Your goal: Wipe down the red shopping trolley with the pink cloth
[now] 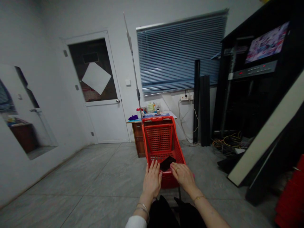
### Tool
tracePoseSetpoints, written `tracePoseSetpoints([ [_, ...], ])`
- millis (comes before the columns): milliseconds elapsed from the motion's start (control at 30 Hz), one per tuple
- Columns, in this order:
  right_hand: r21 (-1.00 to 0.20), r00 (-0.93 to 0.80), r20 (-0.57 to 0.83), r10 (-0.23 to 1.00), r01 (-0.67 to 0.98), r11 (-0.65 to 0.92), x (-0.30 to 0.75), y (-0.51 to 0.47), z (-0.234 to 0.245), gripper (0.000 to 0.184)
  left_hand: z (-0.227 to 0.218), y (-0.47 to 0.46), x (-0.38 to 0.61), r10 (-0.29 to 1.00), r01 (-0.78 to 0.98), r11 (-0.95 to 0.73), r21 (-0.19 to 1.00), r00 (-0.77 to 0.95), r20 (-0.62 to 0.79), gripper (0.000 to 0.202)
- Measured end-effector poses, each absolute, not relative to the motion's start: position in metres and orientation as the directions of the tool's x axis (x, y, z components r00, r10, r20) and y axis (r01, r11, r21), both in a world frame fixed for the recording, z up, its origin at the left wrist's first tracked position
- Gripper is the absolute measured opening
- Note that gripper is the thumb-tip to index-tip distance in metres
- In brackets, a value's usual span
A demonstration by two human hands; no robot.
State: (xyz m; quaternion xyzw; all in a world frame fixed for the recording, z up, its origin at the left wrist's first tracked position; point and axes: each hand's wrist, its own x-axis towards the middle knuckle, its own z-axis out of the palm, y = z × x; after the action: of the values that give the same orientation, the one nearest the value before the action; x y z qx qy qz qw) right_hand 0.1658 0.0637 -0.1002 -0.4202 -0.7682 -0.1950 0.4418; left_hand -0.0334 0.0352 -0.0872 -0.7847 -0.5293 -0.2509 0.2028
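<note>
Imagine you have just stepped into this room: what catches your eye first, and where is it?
The red shopping cart stands out at the centre of the grey floor, with the person's left hand and right hand resting on its near rim. Behind it, blue blinds cover the window on the back wall, and a lit screen glows in the black cabinet at the upper right.

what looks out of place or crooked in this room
The white paper sheet on the door glass hangs tilted, its edges out of line with the frame. Yellow and dark cables lie in a loose tangle on the floor beside the black cabinet.
</note>
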Motion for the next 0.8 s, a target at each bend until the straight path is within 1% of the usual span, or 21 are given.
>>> tracePoseSetpoints([
  [100, -0.106, -0.207, 0.849, 0.487, 0.835, 0.540, 0.179, 0.068, -0.101, 0.028, -0.090, 0.036, -0.027, 0.732, 0.937, -0.346, -0.037, 0.294, 0.614, 0.044],
  [167, -0.135, -0.138, 0.867, 0.479, 0.860, 0.492, 0.165, 0.066, -0.104, 0.029, -0.093, 0.037, -0.021, 0.727, 0.939, -0.344, -0.030, 0.286, 0.624, 0.045],
  [233, -0.138, -0.110, 0.879, 0.464, 0.873, 0.468, 0.141, 0.062, -0.106, 0.029, -0.094, 0.037, -0.019, 0.723, 0.938, -0.344, -0.031, 0.286, 0.628, 0.045],
  [333, -0.110, -0.159, 0.875, 0.457, 0.854, 0.508, 0.124, 0.058, -0.104, 0.028, -0.092, 0.037, -0.025, 0.724, 0.938, -0.346, -0.038, 0.292, 0.625, 0.045],
  [433, -0.068, -0.237, 0.863, 0.446, 0.821, 0.567, 0.146, 0.061, -0.100, 0.027, -0.089, 0.038, -0.035, 0.727, 0.933, -0.355, -0.053, 0.312, 0.612, 0.044],
  [500, -0.057, -0.259, 0.857, 0.445, 0.811, 0.582, 0.168, 0.065, -0.099, 0.027, -0.089, 0.038, -0.036, 0.727, 0.932, -0.357, -0.056, 0.315, 0.610, 0.044],
  [600, -0.103, -0.192, 0.861, 0.471, 0.841, 0.532, 0.174, 0.068, -0.101, 0.028, -0.092, 0.040, -0.028, 0.724, 0.937, -0.346, -0.040, 0.294, 0.625, 0.043],
  [700, -0.135, -0.125, 0.874, 0.469, 0.866, 0.482, 0.141, 0.065, -0.106, 0.029, -0.095, 0.041, -0.022, 0.724, 0.940, -0.341, -0.028, 0.281, 0.630, 0.044],
  [800, -0.122, -0.157, 0.870, 0.467, 0.850, 0.513, 0.112, 0.062, -0.107, 0.029, -0.095, 0.041, -0.026, 0.730, 0.937, -0.348, -0.030, 0.291, 0.618, 0.044],
])
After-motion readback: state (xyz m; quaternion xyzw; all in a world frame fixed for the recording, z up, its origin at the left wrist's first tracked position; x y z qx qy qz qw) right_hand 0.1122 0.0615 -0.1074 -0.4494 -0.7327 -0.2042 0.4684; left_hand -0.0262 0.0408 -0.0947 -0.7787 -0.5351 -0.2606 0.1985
